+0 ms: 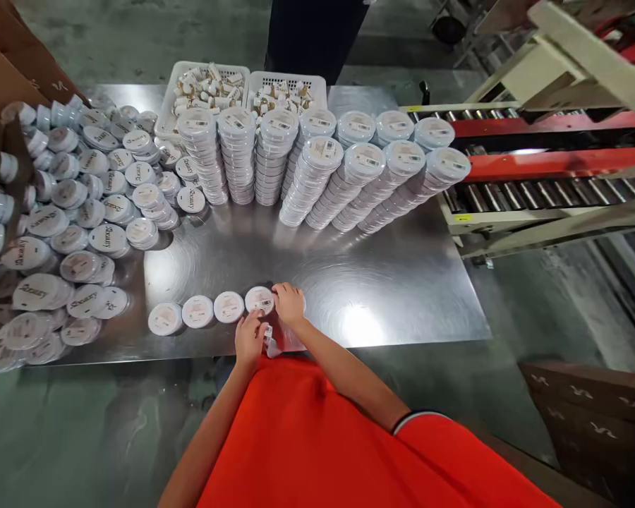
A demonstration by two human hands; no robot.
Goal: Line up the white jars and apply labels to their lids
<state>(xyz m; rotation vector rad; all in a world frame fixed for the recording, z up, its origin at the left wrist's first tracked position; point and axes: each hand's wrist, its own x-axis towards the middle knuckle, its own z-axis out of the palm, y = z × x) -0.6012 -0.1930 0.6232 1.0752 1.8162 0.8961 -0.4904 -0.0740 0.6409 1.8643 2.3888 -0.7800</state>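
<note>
Four round white tubs lie in a row near the table's front edge, a pale printed label on each; the rightmost tub (259, 299) also bears a barcode. My right hand (289, 303) is at that tub's right edge, fingers stretched and fingertips against it. Behind this hand, the rim of another white tub (303, 304) peeks out, mostly hidden. Just below the barcoded tub, my left hand (250, 339) has its fingers closed by a small strip of barcode labels (268, 333), seemingly gripping it. Its fingertips reach the tub's lower edge.
Stacks of barcoded tubs (320, 152) stand at the back of the steel table (233, 250). Two white baskets (164, 116) of small bottles sit behind them. A heap of tubs (92, 162) spills from a carton (10, 56) at left. A roller conveyor (540, 194) adjoins the right.
</note>
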